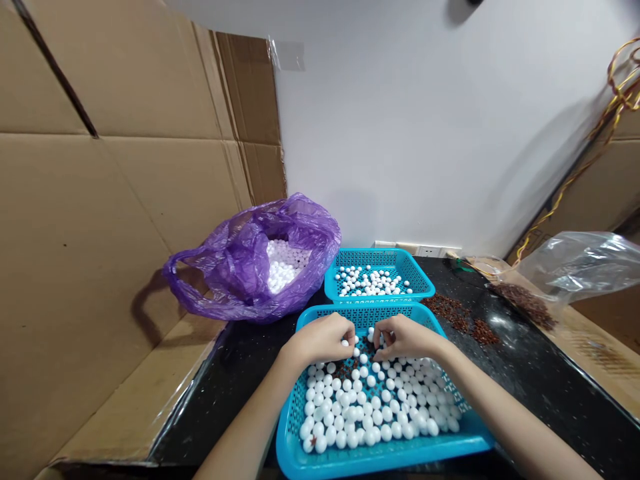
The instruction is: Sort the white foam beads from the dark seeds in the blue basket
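Note:
Both hands are over the near blue plastic basket (390, 460), which holds many small white balls (367, 410). My left hand (325, 338) has its fingers curled in, with a white ball (345, 343) showing at the fingertips. Opposite it, my right hand (407, 337) is bent into a pinch low over the balls; what its fingertips hold, if anything, is hidden. Small reddish-brown pieces (345, 368) lie among the balls beneath the hands. One star-shaped brown piece (313, 441) rests on balls at the near left corner.
A second blue basket (423, 287) with scattered white balls stands behind the first. An open purple plastic bag (235, 267) of white balls sits at left. Brown pieces (450, 313) lie loose on the black tabletop (530, 380). A clear bag (580, 267) is at right, cardboard (125, 200) at left.

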`<state>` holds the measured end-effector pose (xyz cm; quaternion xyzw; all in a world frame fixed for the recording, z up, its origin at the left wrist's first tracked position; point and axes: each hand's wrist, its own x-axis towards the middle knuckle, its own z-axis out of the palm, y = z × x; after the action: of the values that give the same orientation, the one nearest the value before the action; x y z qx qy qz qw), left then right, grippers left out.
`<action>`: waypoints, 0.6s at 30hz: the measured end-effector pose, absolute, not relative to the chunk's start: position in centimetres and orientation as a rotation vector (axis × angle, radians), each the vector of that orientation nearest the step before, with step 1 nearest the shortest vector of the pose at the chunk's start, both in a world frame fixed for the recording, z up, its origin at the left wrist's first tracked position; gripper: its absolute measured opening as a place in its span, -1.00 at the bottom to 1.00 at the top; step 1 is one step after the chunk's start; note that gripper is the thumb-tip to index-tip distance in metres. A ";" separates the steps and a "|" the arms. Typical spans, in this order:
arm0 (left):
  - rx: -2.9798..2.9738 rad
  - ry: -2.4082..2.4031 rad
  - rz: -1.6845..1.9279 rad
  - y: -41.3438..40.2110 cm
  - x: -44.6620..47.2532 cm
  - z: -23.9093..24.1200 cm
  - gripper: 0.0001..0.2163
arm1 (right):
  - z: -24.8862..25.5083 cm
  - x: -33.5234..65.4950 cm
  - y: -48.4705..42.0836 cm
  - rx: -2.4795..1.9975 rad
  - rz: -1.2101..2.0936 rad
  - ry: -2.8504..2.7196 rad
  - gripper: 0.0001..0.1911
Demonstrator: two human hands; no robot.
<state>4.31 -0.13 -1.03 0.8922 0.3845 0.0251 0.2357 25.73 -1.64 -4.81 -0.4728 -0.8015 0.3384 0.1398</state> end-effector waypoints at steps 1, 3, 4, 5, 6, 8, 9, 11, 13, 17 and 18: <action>2.450 1.050 0.078 -0.1 4.3 -1.0 -0.87 | -4.8 25.7 -1.6 -1.365 0.974 -2.311 -0.81; 2.455 1.046 0.100 -0.1 4.3 -0.9 -0.88 | -4.8 25.7 -1.6 -1.355 0.970 -2.299 -0.83; 2.457 1.045 0.111 -0.1 4.2 -0.9 -0.88 | -4.8 25.7 -1.6 -1.347 0.969 -2.292 -0.85; 2.458 1.044 0.120 -0.1 4.2 -0.9 -0.88 | -4.7 25.7 -1.6 -1.336 0.968 -2.284 -0.85; 2.459 1.042 0.128 -0.1 4.2 -0.9 -0.89 | -4.6 25.6 -1.6 -1.322 0.967 -2.276 -0.86; 2.463 1.037 0.143 -0.1 4.2 -0.9 -0.90 | -4.3 25.6 -1.7 -1.283 0.967 -2.257 -0.85; 2.467 1.035 0.153 -0.1 4.2 -0.8 -0.91 | -4.2 25.5 -1.7 -1.262 0.970 -2.244 -0.84; 2.476 1.027 0.177 -0.2 4.2 -0.8 -0.92 | -4.0 25.5 -1.8 -1.226 0.985 -2.214 -0.81; 2.482 1.003 0.192 -0.3 4.3 -0.7 -0.92 | -4.0 25.4 -1.8 -1.200 1.009 -2.188 -0.79; 2.484 0.941 0.215 -0.3 4.4 -0.5 -0.92 | -4.3 25.5 -1.8 -1.164 1.047 -2.160 -0.82; 2.484 0.931 0.226 -0.3 4.5 -0.5 -0.91 | -4.4 25.5 -1.7 -1.157 1.052 -2.154 -0.83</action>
<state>4.47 -0.32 -0.46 0.9064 0.3396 0.0826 0.2372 25.51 -1.75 -4.43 -0.4224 -0.7860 0.3838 0.2376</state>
